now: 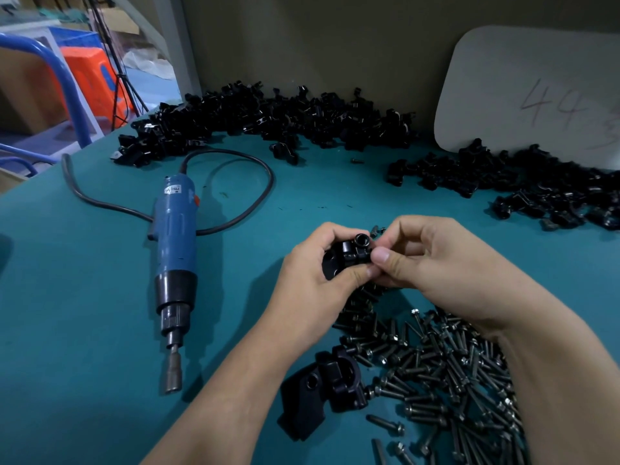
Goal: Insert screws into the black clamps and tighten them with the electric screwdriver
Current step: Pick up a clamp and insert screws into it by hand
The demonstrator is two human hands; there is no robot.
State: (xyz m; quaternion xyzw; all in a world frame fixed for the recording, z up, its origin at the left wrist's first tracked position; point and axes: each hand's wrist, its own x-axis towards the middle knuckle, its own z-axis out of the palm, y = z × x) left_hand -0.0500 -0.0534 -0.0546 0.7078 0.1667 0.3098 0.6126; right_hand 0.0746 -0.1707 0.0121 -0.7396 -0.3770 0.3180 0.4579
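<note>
Just above the surface (100, 330), the left hand (312, 273) grips a black clamp (349, 253) while the right hand (436, 263) pinches its side, seemingly starting a hidden screw that, seated crooked, could cross-thread under the electric screwdriver (176, 229).

The table (100, 297) is blue-green all over. The clamp (349, 255) I hold is black and a bit shiny. The heap of clamps (268, 119) at the back is black too, with little white glints. The screwdriver (176, 236) is blue, with a black front, a grey metal tip and a small orange button. Its cord (270, 182) is black. The screws (453, 374) are dark grey. The board (536, 95) is white with grey pencil numbers on it. The stool (90, 78) is orange. The wall (335, 45) is a dull brown-green.
</note>
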